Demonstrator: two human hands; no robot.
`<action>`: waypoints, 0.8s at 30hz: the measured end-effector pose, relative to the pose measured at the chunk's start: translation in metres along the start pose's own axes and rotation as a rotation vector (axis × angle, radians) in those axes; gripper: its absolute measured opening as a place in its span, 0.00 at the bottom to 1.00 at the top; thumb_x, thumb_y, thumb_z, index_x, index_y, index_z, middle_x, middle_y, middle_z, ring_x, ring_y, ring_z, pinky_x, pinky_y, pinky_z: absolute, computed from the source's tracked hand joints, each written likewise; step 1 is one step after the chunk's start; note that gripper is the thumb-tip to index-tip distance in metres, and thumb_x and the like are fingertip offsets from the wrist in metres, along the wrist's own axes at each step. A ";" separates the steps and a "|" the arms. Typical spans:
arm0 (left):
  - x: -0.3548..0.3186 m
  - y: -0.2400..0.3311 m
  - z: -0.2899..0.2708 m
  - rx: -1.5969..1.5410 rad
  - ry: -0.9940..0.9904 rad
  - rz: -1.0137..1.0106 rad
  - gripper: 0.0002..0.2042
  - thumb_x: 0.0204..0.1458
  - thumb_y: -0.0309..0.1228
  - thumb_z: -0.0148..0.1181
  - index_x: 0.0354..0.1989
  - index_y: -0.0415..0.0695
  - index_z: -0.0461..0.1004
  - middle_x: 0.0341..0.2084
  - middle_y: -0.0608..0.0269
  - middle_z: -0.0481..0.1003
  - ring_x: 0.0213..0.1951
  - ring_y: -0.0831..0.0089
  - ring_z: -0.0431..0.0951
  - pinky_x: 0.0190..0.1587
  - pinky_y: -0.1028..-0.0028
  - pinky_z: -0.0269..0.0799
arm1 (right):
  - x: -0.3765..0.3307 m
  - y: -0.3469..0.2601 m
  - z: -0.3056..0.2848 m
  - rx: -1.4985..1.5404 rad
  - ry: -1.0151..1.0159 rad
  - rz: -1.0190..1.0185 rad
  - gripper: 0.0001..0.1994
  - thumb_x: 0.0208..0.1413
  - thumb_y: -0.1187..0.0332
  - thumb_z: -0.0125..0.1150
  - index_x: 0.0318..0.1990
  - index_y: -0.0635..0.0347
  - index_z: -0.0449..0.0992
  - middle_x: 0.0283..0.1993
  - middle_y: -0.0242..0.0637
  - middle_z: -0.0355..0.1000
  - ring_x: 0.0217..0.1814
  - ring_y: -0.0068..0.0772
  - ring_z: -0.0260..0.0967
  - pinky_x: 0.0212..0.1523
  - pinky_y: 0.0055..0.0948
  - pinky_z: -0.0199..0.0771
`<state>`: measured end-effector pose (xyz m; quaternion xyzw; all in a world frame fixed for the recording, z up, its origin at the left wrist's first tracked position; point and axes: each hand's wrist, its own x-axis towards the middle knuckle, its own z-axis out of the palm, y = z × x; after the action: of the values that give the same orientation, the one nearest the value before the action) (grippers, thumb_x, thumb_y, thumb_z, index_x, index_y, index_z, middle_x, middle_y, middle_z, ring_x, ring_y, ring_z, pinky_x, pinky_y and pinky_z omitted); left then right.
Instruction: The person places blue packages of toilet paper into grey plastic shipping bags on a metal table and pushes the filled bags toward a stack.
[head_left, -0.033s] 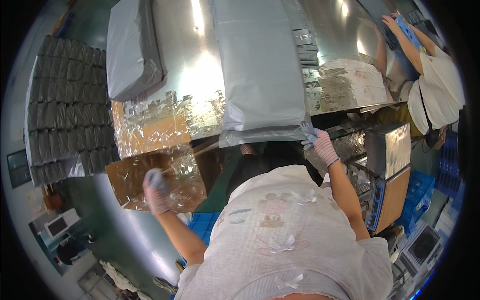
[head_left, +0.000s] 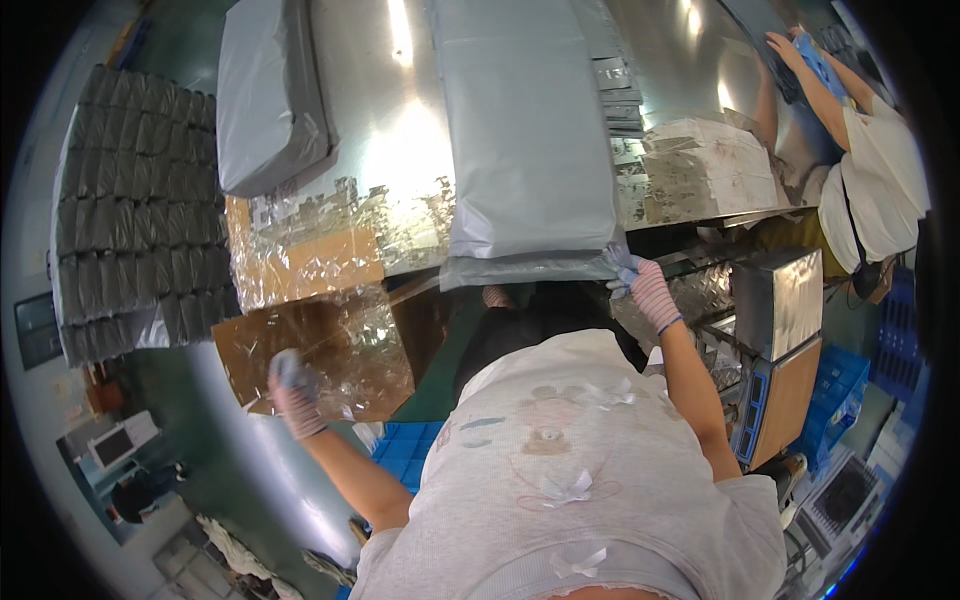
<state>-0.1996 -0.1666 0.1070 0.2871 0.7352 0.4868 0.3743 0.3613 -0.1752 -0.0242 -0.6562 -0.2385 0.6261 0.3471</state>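
Observation:
A long grey plastic bag [head_left: 528, 150] lies on the metal table in front of me, its near edge hanging just past the table edge. My right hand [head_left: 650, 288], in a striped glove with grey fingertips, is closed on the near right corner of this bag. My left hand [head_left: 294, 395], gloved the same way, is in the air by the near left side of an open cardboard box [head_left: 340, 345] lined with clear film. Motion blurs its fingers, and I see nothing held in it.
Another grey wrapped pack [head_left: 265, 110] lies at the far left of the table [head_left: 385, 90]. Dark bundled packs [head_left: 140, 220] are stacked on the left. Right of the bag are flat silver sheets [head_left: 705, 165]. A metal box [head_left: 778, 300] stands to the right; a co-worker [head_left: 870, 190] handles something blue.
My left hand has shifted a little left and down beside the cardboard box. My right hand stays at the bag's corner, and the view has tilted slightly.

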 end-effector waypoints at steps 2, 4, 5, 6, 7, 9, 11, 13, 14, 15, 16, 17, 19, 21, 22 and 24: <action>0.008 -0.002 -0.081 -0.348 0.231 -0.172 0.09 0.50 0.34 0.54 0.33 0.41 0.72 0.20 0.67 0.70 0.14 0.84 0.59 0.16 0.84 0.53 | 0.003 -0.004 -0.006 -0.072 -0.031 0.000 0.15 0.53 0.77 0.50 0.50 0.65 0.68 0.38 0.36 0.72 0.28 0.28 0.73 0.22 0.22 0.73; 0.002 0.017 -0.092 -0.162 0.719 -0.060 0.13 0.49 0.32 0.57 0.42 0.43 0.71 0.23 0.63 0.71 0.17 0.80 0.63 0.16 0.81 0.59 | 0.017 0.002 -0.018 -0.357 0.003 -0.128 0.23 0.42 0.83 0.49 0.52 0.67 0.66 0.40 0.39 0.72 0.36 0.30 0.71 0.34 0.25 0.74; 0.001 0.028 -0.082 -0.078 0.714 -0.022 0.14 0.49 0.32 0.57 0.45 0.44 0.70 0.23 0.63 0.71 0.17 0.79 0.65 0.16 0.81 0.59 | 0.019 -0.001 -0.015 -0.309 0.046 -0.203 0.25 0.40 0.83 0.50 0.53 0.67 0.64 0.43 0.40 0.71 0.40 0.30 0.70 0.40 0.25 0.72; -0.006 0.050 -0.041 0.000 0.707 0.013 0.15 0.49 0.31 0.56 0.47 0.45 0.68 0.23 0.63 0.71 0.18 0.79 0.66 0.15 0.81 0.60 | 0.021 -0.005 -0.010 -0.265 0.092 -0.281 0.28 0.39 0.82 0.50 0.54 0.68 0.62 0.45 0.41 0.70 0.44 0.30 0.68 0.45 0.26 0.70; -0.012 0.062 -0.001 0.079 0.696 0.046 0.17 0.49 0.31 0.56 0.49 0.46 0.67 0.23 0.63 0.70 0.18 0.78 0.67 0.15 0.80 0.60 | 0.034 0.008 -0.023 -0.050 0.044 -0.395 0.24 0.44 0.78 0.58 0.52 0.65 0.62 0.44 0.42 0.69 0.42 0.29 0.67 0.43 0.29 0.70; -0.013 0.045 0.063 0.209 0.287 0.131 0.23 0.49 0.30 0.57 0.54 0.42 0.60 0.34 0.55 0.69 0.30 0.72 0.69 0.27 0.76 0.66 | 0.029 -0.022 -0.005 -0.077 0.038 -0.317 0.25 0.43 0.73 0.62 0.51 0.65 0.63 0.43 0.43 0.70 0.41 0.31 0.67 0.43 0.29 0.70; -0.007 0.024 0.138 0.338 -0.239 0.187 0.30 0.48 0.29 0.58 0.59 0.38 0.53 0.46 0.46 0.67 0.42 0.65 0.71 0.40 0.71 0.72 | 0.047 -0.009 -0.015 -0.358 0.178 -0.307 0.23 0.44 0.68 0.63 0.48 0.65 0.65 0.38 0.44 0.71 0.37 0.32 0.67 0.39 0.29 0.69; -0.014 0.024 0.215 0.297 -0.410 0.408 0.45 0.43 0.32 0.64 0.65 0.40 0.38 0.54 0.40 0.61 0.57 0.59 0.61 0.54 0.65 0.63 | 0.040 -0.027 0.005 -0.497 0.193 -0.190 0.19 0.46 0.68 0.60 0.45 0.67 0.67 0.35 0.43 0.72 0.34 0.31 0.66 0.37 0.28 0.68; -0.019 0.044 0.243 0.425 -0.481 0.488 0.51 0.36 0.36 0.70 0.64 0.38 0.38 0.54 0.38 0.60 0.57 0.59 0.61 0.57 0.65 0.59 | 0.034 -0.033 0.008 -0.564 0.216 -0.120 0.17 0.47 0.68 0.59 0.43 0.67 0.68 0.33 0.43 0.72 0.32 0.31 0.65 0.36 0.28 0.68; -0.024 0.055 0.264 0.531 -0.479 0.492 0.55 0.29 0.41 0.73 0.63 0.36 0.40 0.54 0.38 0.60 0.57 0.55 0.61 0.57 0.64 0.58 | 0.040 -0.013 -0.003 -0.525 0.177 -0.197 0.11 0.49 0.70 0.56 0.39 0.68 0.71 0.29 0.39 0.71 0.29 0.28 0.62 0.34 0.27 0.66; -0.024 0.063 0.280 0.627 -0.560 0.511 0.57 0.27 0.43 0.73 0.63 0.37 0.40 0.55 0.38 0.59 0.57 0.53 0.61 0.58 0.64 0.57 | 0.032 -0.016 0.002 -0.405 0.128 -0.151 0.09 0.51 0.71 0.54 0.37 0.68 0.72 0.28 0.37 0.71 0.29 0.26 0.60 0.34 0.25 0.65; -0.029 0.061 0.293 0.805 -0.517 0.654 0.57 0.27 0.43 0.73 0.63 0.38 0.40 0.55 0.38 0.58 0.58 0.53 0.60 0.59 0.63 0.56 | 0.025 -0.014 0.005 -0.368 0.105 -0.121 0.10 0.52 0.69 0.54 0.37 0.67 0.73 0.28 0.34 0.70 0.28 0.24 0.59 0.33 0.24 0.64; -0.032 0.057 0.309 1.017 -0.490 0.766 0.56 0.27 0.42 0.73 0.64 0.40 0.40 0.56 0.40 0.57 0.58 0.53 0.59 0.59 0.62 0.56 | 0.018 -0.004 0.003 -0.249 0.053 -0.055 0.10 0.54 0.66 0.54 0.36 0.65 0.74 0.29 0.35 0.72 0.27 0.26 0.64 0.34 0.24 0.68; -0.025 0.046 0.314 1.079 -0.522 0.690 0.55 0.28 0.41 0.72 0.64 0.41 0.39 0.56 0.43 0.57 0.58 0.53 0.59 0.59 0.61 0.56 | 0.009 -0.013 0.008 0.179 -0.043 0.111 0.10 0.54 0.65 0.54 0.35 0.64 0.74 0.30 0.39 0.73 0.29 0.31 0.69 0.35 0.29 0.72; -0.021 0.032 0.313 0.835 -0.573 0.606 0.53 0.31 0.41 0.70 0.64 0.41 0.40 0.56 0.44 0.58 0.58 0.53 0.59 0.58 0.61 0.56 | 0.003 -0.025 0.013 0.398 -0.093 0.194 0.10 0.54 0.65 0.54 0.35 0.63 0.75 0.30 0.41 0.73 0.30 0.34 0.71 0.36 0.32 0.74; -0.004 -0.011 0.304 0.347 -0.639 0.420 0.47 0.37 0.39 0.67 0.63 0.43 0.42 0.54 0.45 0.60 0.58 0.53 0.59 0.58 0.60 0.57 | 0.002 -0.046 0.015 0.727 -0.195 0.126 0.10 0.55 0.63 0.54 0.31 0.62 0.73 0.32 0.46 0.73 0.33 0.44 0.73 0.37 0.45 0.76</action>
<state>0.0542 -0.0216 0.0234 0.6260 0.5788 0.3077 0.4223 0.3528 -0.1417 0.0099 -0.4408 0.0081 0.7496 0.4937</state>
